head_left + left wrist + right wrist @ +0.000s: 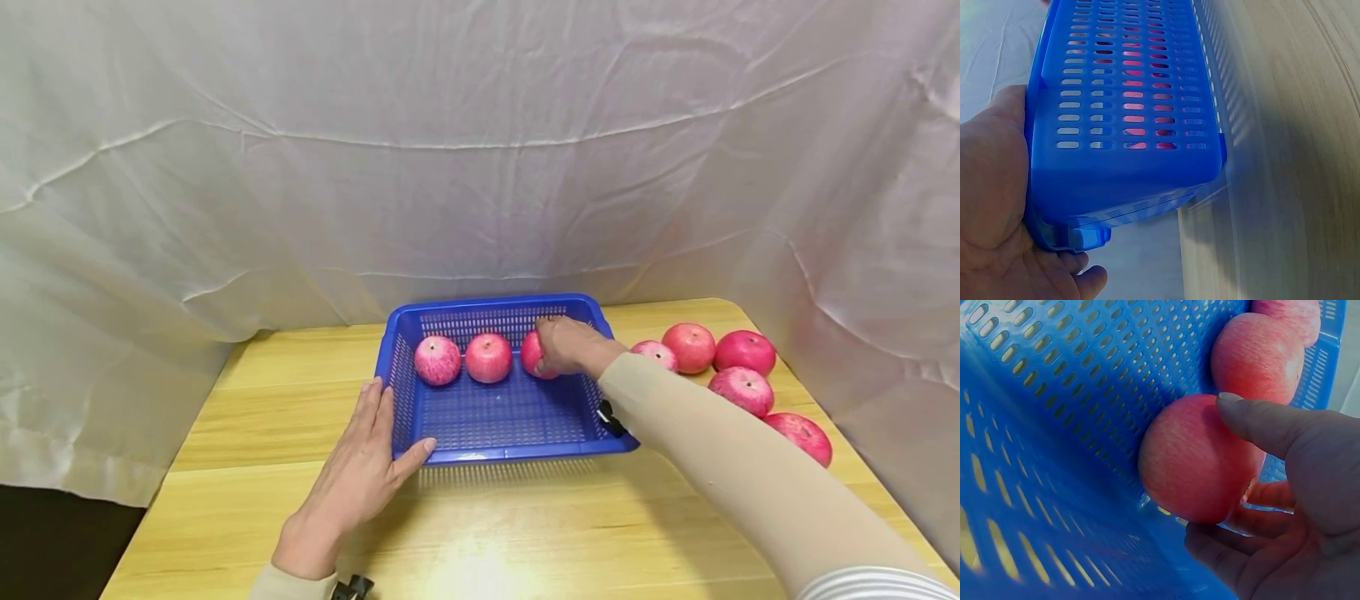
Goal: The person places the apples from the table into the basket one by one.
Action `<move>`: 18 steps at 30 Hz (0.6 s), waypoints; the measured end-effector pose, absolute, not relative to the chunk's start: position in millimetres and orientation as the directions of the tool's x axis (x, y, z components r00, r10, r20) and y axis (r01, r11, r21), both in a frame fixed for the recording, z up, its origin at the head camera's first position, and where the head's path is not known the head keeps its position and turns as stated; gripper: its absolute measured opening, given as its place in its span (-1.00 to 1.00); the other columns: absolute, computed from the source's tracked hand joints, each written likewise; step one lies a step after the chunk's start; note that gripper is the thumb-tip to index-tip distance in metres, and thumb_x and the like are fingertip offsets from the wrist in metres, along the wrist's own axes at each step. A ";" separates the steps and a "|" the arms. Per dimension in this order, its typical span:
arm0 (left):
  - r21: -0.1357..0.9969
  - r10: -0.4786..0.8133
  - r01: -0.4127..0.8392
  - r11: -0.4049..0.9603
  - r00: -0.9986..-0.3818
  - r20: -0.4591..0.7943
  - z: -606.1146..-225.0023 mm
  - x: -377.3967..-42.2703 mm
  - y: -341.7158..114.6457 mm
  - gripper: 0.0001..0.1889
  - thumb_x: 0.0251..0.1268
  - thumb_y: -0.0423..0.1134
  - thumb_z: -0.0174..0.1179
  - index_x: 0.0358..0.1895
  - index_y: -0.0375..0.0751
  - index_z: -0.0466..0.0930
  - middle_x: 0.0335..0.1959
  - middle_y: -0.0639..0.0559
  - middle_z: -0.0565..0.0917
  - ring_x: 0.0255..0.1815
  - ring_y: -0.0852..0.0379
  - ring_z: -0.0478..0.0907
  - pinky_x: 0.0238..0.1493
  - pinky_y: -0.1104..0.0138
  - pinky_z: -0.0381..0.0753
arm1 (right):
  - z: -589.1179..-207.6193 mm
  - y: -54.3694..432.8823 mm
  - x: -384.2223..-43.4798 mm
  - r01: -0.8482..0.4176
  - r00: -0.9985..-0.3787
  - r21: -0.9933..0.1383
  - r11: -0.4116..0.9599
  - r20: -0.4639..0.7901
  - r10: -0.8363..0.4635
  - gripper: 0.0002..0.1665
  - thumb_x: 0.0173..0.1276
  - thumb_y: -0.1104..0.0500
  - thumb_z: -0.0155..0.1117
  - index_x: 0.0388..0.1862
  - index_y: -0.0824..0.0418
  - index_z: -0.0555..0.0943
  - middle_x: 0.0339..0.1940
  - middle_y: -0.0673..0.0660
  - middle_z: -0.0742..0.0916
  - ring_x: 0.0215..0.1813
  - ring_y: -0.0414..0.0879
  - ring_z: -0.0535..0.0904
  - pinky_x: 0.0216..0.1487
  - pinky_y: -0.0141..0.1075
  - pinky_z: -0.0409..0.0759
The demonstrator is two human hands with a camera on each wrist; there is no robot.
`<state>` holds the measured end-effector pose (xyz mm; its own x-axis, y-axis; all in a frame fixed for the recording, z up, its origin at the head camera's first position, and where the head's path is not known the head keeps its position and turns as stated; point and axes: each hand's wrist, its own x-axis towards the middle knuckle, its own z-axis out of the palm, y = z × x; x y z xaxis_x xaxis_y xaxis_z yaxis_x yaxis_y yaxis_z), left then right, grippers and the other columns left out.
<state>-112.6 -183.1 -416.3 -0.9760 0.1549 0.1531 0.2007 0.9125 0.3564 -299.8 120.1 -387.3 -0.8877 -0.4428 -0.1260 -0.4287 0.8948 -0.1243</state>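
Note:
My right hand [573,343] reaches into the blue plastic basket [517,455] and holds an apple [1200,459] near the right end. In the right wrist view the thumb lies on its upper side and the fingers are round its lower side. Two more apples sit to its left in the basket, a streaked one [438,361] and a redder one [489,358]. My left hand [360,467] rests against the basket's front left corner. Its fingers lie fairly straight along the left rim, and the thumb rests over the front rim.
Several apples, among them a red one [745,352] and a streaked one [741,391], lie on the wooden table [247,500] right of the basket. My right forearm partly covers this group. A pale cloth [480,167] hangs behind and along both sides.

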 end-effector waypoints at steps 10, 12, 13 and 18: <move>0.354 0.155 0.203 0.913 -0.975 0.158 -416.2 -112.1 -183.1 0.06 0.55 0.38 0.02 0.66 -0.51 -0.02 0.72 -0.41 -0.07 0.75 -0.35 -0.11 0.66 -0.15 0.08 | -381.4 125.3 -298.2 -0.459 -0.879 -0.156 0.875 -0.066 -0.473 -0.30 0.18 0.00 0.50 0.18 0.41 0.58 -0.07 0.30 0.79 0.11 0.27 0.72 0.18 0.12 0.69; 0.354 0.155 0.202 0.913 -0.975 0.157 -416.5 -112.3 -183.1 0.07 0.54 0.39 0.02 0.66 -0.51 -0.02 0.73 -0.41 -0.07 0.75 -0.35 -0.11 0.66 -0.15 0.08 | -378.6 127.7 -297.7 -0.462 -0.878 -0.168 0.871 -0.052 -0.476 -0.35 0.19 0.01 0.49 0.12 0.40 0.60 -0.08 0.30 0.79 0.12 0.28 0.71 0.18 0.13 0.68; 0.354 0.155 0.203 0.913 -0.975 0.157 -416.7 -112.4 -183.2 0.07 0.54 0.39 0.02 0.66 -0.51 -0.02 0.73 -0.41 -0.07 0.75 -0.35 -0.11 0.66 -0.15 0.08 | -377.4 129.3 -297.4 -0.462 -0.879 -0.174 0.870 -0.043 -0.476 -0.36 0.20 0.01 0.49 0.12 0.40 0.60 -0.08 0.30 0.79 0.14 0.29 0.71 0.20 0.13 0.67; 0.357 0.157 0.203 0.912 -0.975 0.155 -417.8 -112.9 -183.1 0.07 0.54 0.39 0.03 0.66 -0.51 -0.01 0.73 -0.40 -0.06 0.75 -0.34 -0.11 0.66 -0.15 0.09 | -367.4 137.8 -295.2 -0.473 -0.875 -0.198 0.859 -0.011 -0.484 -0.67 0.26 0.09 0.45 -0.19 0.31 0.60 -0.32 0.21 0.72 -0.08 0.21 0.70 0.07 0.11 0.66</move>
<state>-112.9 -183.1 -417.8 -0.9754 0.1568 0.1548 0.2032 0.9118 0.3568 -295.2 137.8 -367.4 -0.8749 -0.4841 -0.0109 -0.4727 0.8587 -0.1978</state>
